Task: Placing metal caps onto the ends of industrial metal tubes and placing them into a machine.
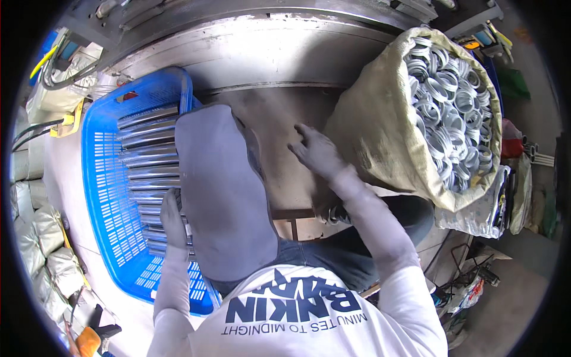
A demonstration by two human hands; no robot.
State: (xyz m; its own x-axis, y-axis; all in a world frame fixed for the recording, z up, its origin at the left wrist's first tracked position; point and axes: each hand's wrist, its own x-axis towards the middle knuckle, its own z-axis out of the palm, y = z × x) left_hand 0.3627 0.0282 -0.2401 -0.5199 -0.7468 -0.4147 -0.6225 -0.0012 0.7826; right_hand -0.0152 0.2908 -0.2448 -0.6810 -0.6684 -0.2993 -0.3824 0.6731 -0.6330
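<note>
Here, seen from the head view looking down:

Left hand: the gloved left hand (171, 219) lies in the blue perforated plastic crate (107, 196), fingers curled onto the row of grey metal bars (146, 156); it touches the nearer bars, but whether it truly clasps one I cannot tell.

Right hand: the gloved right hand (316, 152) is raised over the worn grey metal worktable (279, 119), fingers spread and loose, holding nothing.

Metal bars: they lie side by side across the crate, running from its far end down toward the person, the nearest ones under the left hand.

Crate: it stands to the person's left, just beside the worktable's edge.

Sack: a yellowish woven sack (380, 125) leans to the right of the right hand, just beside it, its mouth open and filled with shiny silver metal rings (455, 113).

Grey cloth: a dark grey cloth shape (223, 190) hangs in the middle, between the two hands, hiding part of the crate.

Clothing: white printed shirt (297, 321), pale sleeves over both forearms, blue jeans (327, 253) below the table edge.
</note>
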